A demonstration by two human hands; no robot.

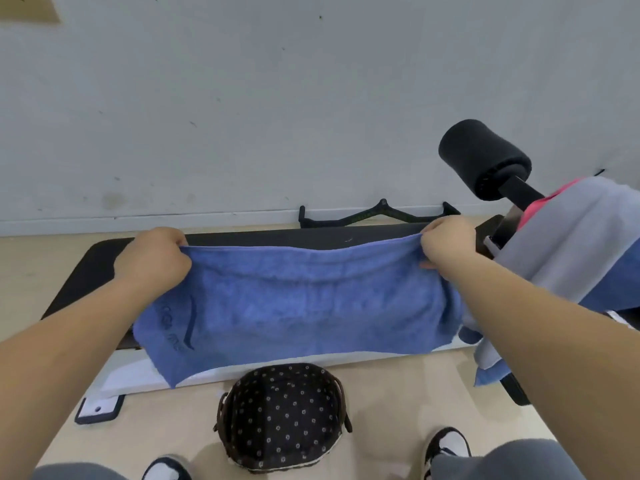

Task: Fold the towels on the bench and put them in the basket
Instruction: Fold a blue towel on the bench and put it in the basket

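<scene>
Left grip [152, 263] is clenched on one top corner of the blue towel [294, 303], and the right grip [446, 245] is pinching the other. The edge is stretched taut between the two. Below both grips the towel spreads over the black desk [86, 271], its lower edge past the front. Lower still, between the grips, the dotted basket [280, 417] sits on the floor. Just outside the right grip lies a pile of towels [571, 244], grey over pink and blue.
</scene>
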